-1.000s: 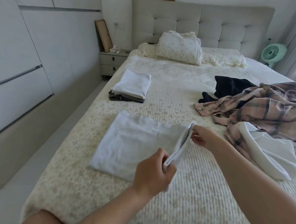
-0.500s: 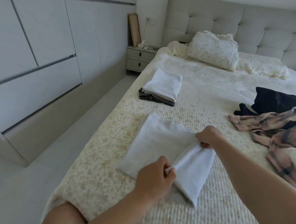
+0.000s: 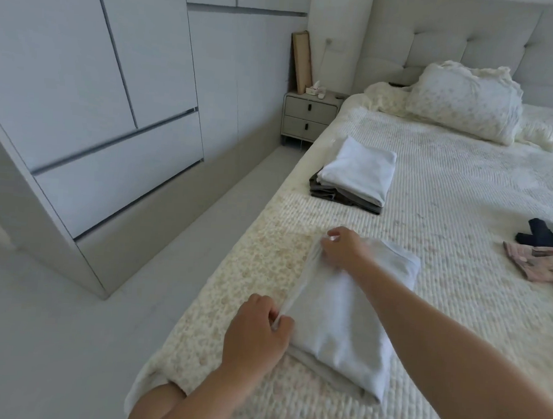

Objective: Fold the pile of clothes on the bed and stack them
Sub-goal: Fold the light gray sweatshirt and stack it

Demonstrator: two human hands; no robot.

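Covering most of the right side, a bed [image 3: 447, 194] is spread with a cream quilt, ribbed and faintly floral, its near edge falling to a pale floor. Beyond the fingers, a tufted grey headboard [image 3: 473, 43] is seen behind a ruffled, speckled pillow [image 3: 463, 101]. To the left of the hands, flat white wardrobe doors [image 3: 98, 85] with dark grooves line the room, and a two-drawer nightstand [image 3: 308, 117] stands at the far corner with a wooden frame [image 3: 302, 62] leaned against the wall above it.

A white garment [image 3: 342, 330], soft and folded to a long rectangle, lies on the quilt between the two hands. Its left edge is pinched at the near end by the curled fingers of the left hand [image 3: 256, 334], and at the far end by the bent fingertips of the right hand [image 3: 344, 246], so the edge is lifted slightly between them.

Past the right fingers, a neat stack [image 3: 355, 175] is set near the bed's left edge: a white piece squared on top of a dark grey one. Well to the right of the fingers, a navy garment [image 3: 545, 235] and a crumpled pink plaid one [image 3: 543, 267] lie unfolded at the frame's edge.
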